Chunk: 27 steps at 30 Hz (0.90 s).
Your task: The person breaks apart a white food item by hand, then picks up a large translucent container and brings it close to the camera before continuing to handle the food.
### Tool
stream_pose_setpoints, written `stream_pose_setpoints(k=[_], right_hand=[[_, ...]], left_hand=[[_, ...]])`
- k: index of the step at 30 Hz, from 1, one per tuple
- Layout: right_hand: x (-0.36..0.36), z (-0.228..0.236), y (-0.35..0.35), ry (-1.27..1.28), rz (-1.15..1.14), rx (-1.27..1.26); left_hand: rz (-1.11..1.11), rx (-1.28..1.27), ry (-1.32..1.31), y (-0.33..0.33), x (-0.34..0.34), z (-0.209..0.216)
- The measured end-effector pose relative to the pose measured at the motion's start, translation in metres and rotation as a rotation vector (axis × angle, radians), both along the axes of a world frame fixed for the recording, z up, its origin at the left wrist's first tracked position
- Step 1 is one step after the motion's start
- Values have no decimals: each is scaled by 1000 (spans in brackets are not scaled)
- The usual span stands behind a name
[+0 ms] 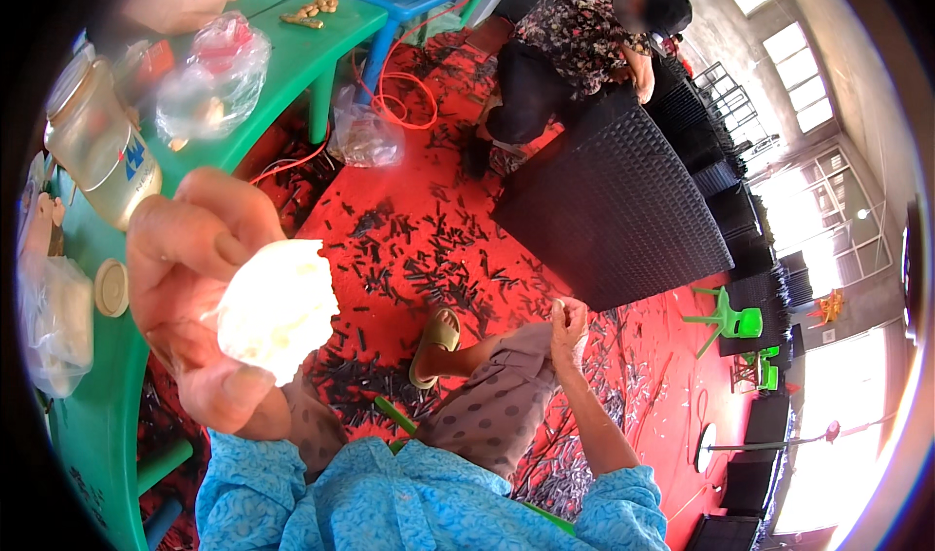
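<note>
Close in front, my left hand (200,303) is closed round a white piece of steamed bun (280,309), with its fingers and thumb on the left side of it. The right edge of the bun is ragged, and its face is washed out by light. Farther right, my right hand (570,332) is by my knee (516,376), its fingers curled together. Whether anything small is inside them is hidden. On the green table (341,30) beside my left hand stand a clear jar (102,137) and a round lid (112,288).
Plastic bags (214,78) and peanuts (314,9) lie on the green table, with a blue table (414,0) beyond. Black scraps (429,259) litter the red floor. A person (575,39) bends over a large black woven panel (623,200). Green chairs (730,319) stand at right.
</note>
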State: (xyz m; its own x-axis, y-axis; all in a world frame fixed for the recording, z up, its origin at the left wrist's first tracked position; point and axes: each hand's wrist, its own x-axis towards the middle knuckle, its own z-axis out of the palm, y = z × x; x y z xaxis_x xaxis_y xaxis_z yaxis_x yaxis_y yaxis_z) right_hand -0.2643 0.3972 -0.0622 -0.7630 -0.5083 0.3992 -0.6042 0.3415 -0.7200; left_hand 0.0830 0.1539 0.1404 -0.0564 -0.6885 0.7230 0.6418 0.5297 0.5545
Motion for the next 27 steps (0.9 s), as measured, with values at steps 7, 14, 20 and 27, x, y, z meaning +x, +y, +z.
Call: stream_pose_setpoints(k=[7,14,20,27], right_hand=[[3,4,-2,-12,-5,6],[-4,-5,0,-41,18,-32],[-7,-8,1,-16,35,-38],[1,2,-1,-36,21,-19]], left_hand=[[-52,6,-4,1,3,3],[-90,-12,1,0,3,4],[-120,-40,12,-2,4,3],[-131,-88,37,-5,3,2]])
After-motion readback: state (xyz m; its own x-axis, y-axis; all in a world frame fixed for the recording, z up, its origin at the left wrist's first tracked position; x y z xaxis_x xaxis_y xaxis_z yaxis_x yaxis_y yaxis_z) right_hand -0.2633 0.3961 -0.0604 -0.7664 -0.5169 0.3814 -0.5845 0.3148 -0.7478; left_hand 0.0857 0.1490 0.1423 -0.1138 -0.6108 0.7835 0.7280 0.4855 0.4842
